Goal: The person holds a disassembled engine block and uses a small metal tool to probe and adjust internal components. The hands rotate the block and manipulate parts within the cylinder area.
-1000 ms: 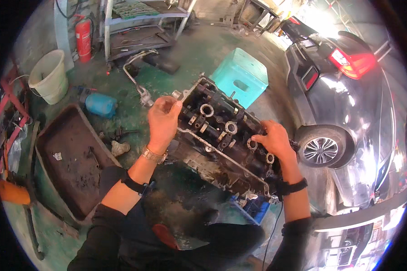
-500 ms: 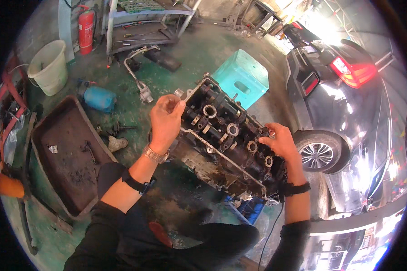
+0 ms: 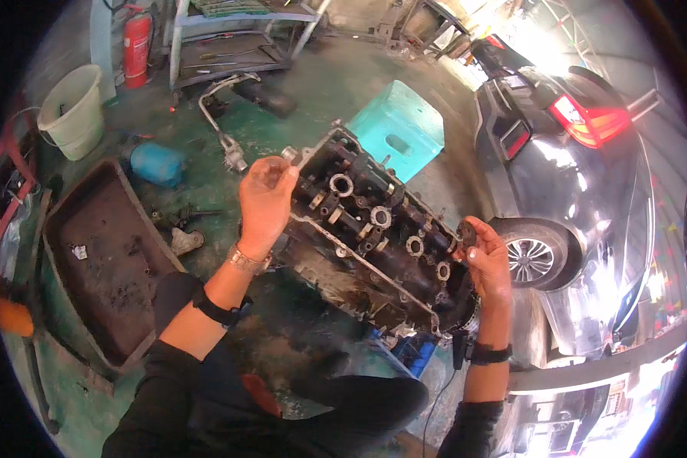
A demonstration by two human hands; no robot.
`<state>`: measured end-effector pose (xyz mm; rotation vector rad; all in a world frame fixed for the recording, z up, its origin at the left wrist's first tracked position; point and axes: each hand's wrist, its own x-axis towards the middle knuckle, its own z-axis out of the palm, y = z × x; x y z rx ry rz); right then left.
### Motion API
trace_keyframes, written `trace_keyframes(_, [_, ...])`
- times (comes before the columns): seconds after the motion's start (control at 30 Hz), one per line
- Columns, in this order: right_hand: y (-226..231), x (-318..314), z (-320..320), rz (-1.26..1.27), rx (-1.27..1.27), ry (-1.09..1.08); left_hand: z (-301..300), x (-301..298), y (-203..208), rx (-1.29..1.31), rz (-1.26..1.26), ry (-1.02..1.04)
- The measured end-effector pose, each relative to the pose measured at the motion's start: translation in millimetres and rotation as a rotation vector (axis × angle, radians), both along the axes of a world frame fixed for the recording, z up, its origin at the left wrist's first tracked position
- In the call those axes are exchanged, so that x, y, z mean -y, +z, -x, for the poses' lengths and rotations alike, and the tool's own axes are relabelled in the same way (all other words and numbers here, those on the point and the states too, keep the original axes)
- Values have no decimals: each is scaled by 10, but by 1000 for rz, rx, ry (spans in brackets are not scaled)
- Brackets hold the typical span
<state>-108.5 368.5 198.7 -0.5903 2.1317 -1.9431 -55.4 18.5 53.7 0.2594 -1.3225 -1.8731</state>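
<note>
In the middle stands a grimy engine [image 3: 374, 229], its top uncovered, showing dark shafts and several pale round rings. My left hand [image 3: 266, 200] is at its far left corner, thumb tip by the metal rim, fingers curled closed; whatever they hold, if anything, is hidden. Over the engine's right end, my right hand [image 3: 490, 263] pinches a small, dark, rounded part [image 3: 466, 232] between thumb and fingers. The exact kind of that part cannot be made out.
A turquoise stool [image 3: 401, 133] stands just behind the engine. To the left lie a large dark tray [image 3: 103, 252] and a blue canister [image 3: 158, 164], with a pale bucket [image 3: 72, 114] beyond. A dark car [image 3: 572, 168] is at right; a blue crate [image 3: 412, 355] sits below the engine.
My right hand has lifted and turned upward, and the dark rounded part now shows in its fingers. My left hand stays at the engine's corner. The whole view has shifted slightly.
</note>
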Motion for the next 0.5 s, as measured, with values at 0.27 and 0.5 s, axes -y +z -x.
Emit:
trace_keyframes(0.27, [-53,164,-372,347,122,217,15,21,-29,-13,42,-8])
trace_keyframes(0.5, [0,210,-468,354,110,272,18,17,-31,6,60,-11])
